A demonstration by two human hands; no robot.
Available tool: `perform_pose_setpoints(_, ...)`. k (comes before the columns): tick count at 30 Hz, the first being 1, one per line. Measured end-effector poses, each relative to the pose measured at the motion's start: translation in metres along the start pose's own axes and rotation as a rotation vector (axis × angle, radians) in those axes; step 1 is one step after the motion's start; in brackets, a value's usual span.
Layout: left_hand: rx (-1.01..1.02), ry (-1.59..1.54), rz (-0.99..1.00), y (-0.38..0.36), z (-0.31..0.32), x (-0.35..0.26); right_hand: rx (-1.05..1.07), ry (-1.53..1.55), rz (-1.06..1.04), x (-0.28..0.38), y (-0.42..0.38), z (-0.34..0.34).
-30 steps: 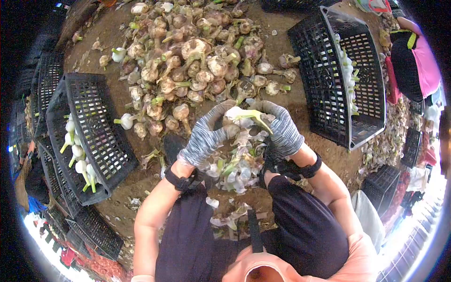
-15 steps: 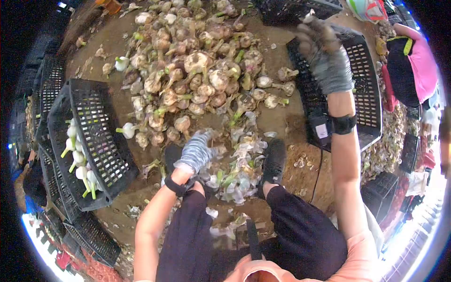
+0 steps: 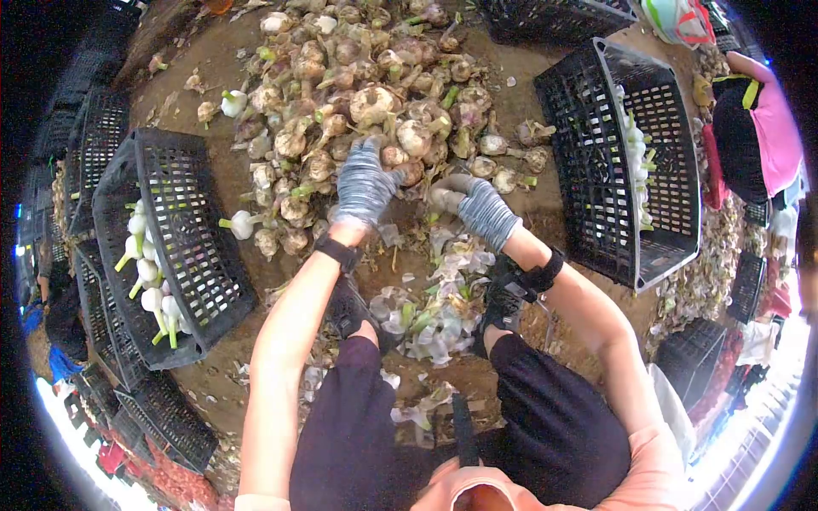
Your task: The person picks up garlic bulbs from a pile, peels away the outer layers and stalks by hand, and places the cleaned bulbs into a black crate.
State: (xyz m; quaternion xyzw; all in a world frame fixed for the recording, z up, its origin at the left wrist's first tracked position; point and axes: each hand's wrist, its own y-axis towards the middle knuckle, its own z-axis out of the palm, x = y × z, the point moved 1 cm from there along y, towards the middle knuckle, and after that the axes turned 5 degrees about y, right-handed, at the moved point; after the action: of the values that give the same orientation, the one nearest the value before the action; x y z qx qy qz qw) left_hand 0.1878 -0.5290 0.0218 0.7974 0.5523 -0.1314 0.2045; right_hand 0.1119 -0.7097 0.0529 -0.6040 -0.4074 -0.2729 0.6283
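My left hand (image 3: 366, 187), in a grey knitted glove, reaches into the near edge of a heap of garlic bulbs (image 3: 372, 106) with dry roots and cut stems. Its fingers and thumb close around a brownish garlic bulb (image 3: 394, 156). To its right, my right hand (image 3: 481, 209), gloved the same way with soiled fingertips, is held low over the ground with its fingers curled inward. Whatever those fingers hold, if anything, is hidden. Pale peeled skins (image 3: 443, 315) lie below both hands, between my shoes.
At left, a tilted black crate (image 3: 192, 247) holds several clean white bulbs (image 3: 146, 271). Another black crate (image 3: 626, 170) at right has a row of white bulbs inside. One cleaned bulb (image 3: 242, 225) lies by the left crate. A person in pink (image 3: 771, 128) is at far right.
My right hand has come down from above the right crate to beside the heap. My left hand has moved up and forward onto the bulbs. White bulbs in the right crate now show.
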Motion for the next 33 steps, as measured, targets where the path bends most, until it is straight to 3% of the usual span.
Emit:
perform_pose_setpoints(2,0.038,-0.070,-0.042,-0.010,-0.018,-0.013,-0.045,0.092,-0.014,0.013,-0.007,-0.004)
perform_pose_setpoints(4,0.234,-0.699,-0.199,-0.026,-0.038,-0.028,-0.109,0.221,-0.065,0.019,-0.010,-0.008)
perform_pose_setpoints(5,0.259,-0.799,-0.191,-0.033,-0.049,-0.037,-0.103,0.155,-0.232,0.020,-0.009,-0.008)
perform_pose_setpoints(6,0.336,-0.984,-0.303,-0.042,-0.059,-0.049,-0.107,0.159,-0.226,0.019,-0.013,-0.007)
perform_pose_setpoints(8,0.319,-0.978,-0.247,-0.050,-0.066,-0.062,-0.025,0.186,-0.250,0.035,-0.026,-0.001)
perform_pose_setpoints(11,0.212,-0.790,-0.073,-0.056,-0.076,-0.070,-0.082,0.126,-0.251,0.038,-0.034,0.002)
perform_pose_setpoints(14,0.199,-0.787,-0.056,-0.058,-0.079,-0.072,-0.085,0.180,-0.239,0.035,-0.034,-0.001)
perform_pose_setpoints(15,0.156,-0.657,0.012,-0.060,-0.074,-0.067,-0.097,0.175,-0.239,0.034,-0.035,-0.001)
perform_pose_setpoints(18,0.155,-0.569,-0.008,-0.064,-0.063,-0.062,-0.110,0.120,-0.269,0.034,-0.039,0.001)
perform_pose_setpoints(21,0.222,-0.622,-0.062,-0.059,-0.074,-0.067,-0.104,0.312,-0.254,0.033,-0.042,0.001)
perform_pose_setpoints(22,0.222,-0.623,-0.063,-0.059,-0.075,-0.069,-0.089,0.145,-0.293,0.035,-0.043,-0.004)
perform_pose_setpoints(24,0.306,-1.037,-0.294,-0.061,-0.075,-0.070,-0.073,-0.019,-0.332,0.039,-0.046,-0.009)
perform_pose_setpoints(26,0.290,-1.051,-0.266,-0.057,-0.077,-0.067,0.037,0.206,-0.181,0.040,-0.051,-0.010)
perform_pose_setpoints(28,0.514,-1.468,-0.577,-0.056,-0.083,-0.068,0.042,0.189,-0.189,0.042,-0.055,-0.010)
perform_pose_setpoints(29,0.514,-1.467,-0.578,-0.057,-0.084,-0.068,0.059,0.200,-0.199,0.043,-0.058,-0.009)
perform_pose_setpoints(32,0.620,-1.700,-0.930,-0.065,-0.081,-0.068,0.087,0.214,-0.180,0.043,-0.063,-0.006)
perform_pose_setpoints(33,0.779,-2.014,-0.608,-0.070,-0.068,-0.052,0.089,0.138,-0.219,0.042,-0.065,-0.004)
